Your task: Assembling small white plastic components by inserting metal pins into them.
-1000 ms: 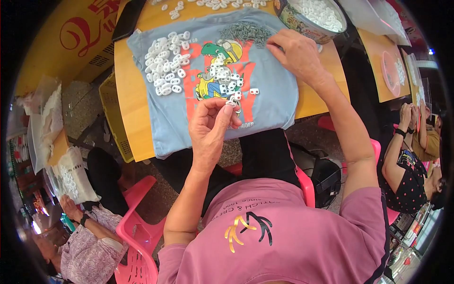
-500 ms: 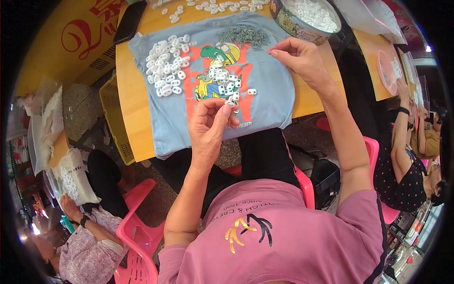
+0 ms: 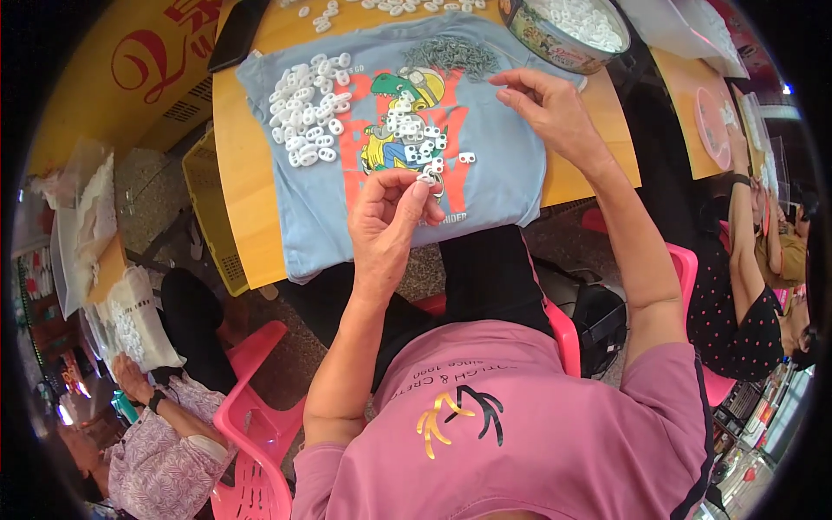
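My left hand (image 3: 388, 218) pinches a small white plastic piece with holes (image 3: 425, 179) between thumb and forefinger, above the near part of a light blue T-shirt (image 3: 507, 186) spread on the table. My right hand (image 3: 559, 117) hovers at the shirt's far right, thumb and forefinger drawn together; whatever lies between the tips is too small to make out. Just left of those tips is a heap of small grey metal pieces (image 3: 452, 56). Similar white two-holed pieces (image 3: 414, 130) lie mid-shirt, and a pile of rounder white oval pieces (image 3: 305, 113) sits on its left.
A round tin (image 3: 563, 54) full of white pieces stands at the far right of the wooden table (image 3: 238, 186). A dark phone (image 3: 238, 35) lies far left, with loose white pieces along the back. People (image 3: 165, 433) sit on both sides, near pink plastic chairs (image 3: 256, 416).
My right hand has stayed near the metal heap, its fingertips shifting slightly. The left hand keeps hold of the white piece. The whole view has tilted a little.
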A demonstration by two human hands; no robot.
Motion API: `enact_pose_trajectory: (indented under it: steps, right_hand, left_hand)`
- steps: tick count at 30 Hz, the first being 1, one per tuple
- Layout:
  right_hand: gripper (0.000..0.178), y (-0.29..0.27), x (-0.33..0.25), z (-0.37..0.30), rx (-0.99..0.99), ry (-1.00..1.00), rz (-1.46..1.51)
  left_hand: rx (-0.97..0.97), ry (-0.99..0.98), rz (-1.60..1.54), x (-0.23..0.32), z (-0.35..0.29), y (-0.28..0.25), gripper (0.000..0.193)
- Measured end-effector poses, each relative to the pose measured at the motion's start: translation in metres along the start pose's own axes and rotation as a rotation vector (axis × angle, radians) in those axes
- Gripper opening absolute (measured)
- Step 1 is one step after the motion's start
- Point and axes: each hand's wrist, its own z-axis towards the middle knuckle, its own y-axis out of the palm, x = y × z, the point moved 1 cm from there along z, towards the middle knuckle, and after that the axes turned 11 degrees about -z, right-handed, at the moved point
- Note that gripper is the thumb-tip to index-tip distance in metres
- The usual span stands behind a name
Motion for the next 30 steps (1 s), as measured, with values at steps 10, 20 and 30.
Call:
enact_pose_trajectory:
  steps: [10,20,30]
  right_hand:
    - [0.019,-0.002,-0.002,-0.001,-0.114,-0.056,-0.074]
    - [0.019,0.003,0.004,0.001,-0.067,-0.167,-0.096]
    - [0.018,0.002,-0.001,0.004,-0.052,-0.073,-0.192]
  left_hand:
    - [-0.02,0.005,0.006,0.0,0.0,-0.001,0.011]
    - [-0.028,0.011,0.006,-0.001,0.0,0.0,0.01]
    - [-0.028,0.032,0.032,-0.003,0.001,-0.002,0.012]
